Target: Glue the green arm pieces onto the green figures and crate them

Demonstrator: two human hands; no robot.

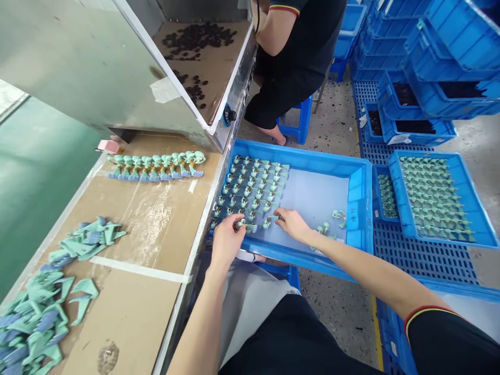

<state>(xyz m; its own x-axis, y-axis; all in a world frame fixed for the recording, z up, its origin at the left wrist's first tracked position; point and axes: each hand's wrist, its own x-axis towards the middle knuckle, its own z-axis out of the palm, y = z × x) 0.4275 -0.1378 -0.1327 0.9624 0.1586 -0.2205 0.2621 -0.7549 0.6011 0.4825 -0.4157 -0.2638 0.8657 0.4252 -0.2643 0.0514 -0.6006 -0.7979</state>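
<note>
Your left hand point(227, 237) pinches a small, round-headed, mint-green plastic piece point(250, 228); just right, your right hand point(292, 224) pinches a second piece point(267, 223) by its right-pointing tail.

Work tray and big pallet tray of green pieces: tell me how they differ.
The work tray has a wide bare stretch; the pallet tray has rows over most of its floor.
The left hand and right hand are in the work tray; no hand is in the pallet tray.
Both are blue and hold green pieces.
</note>
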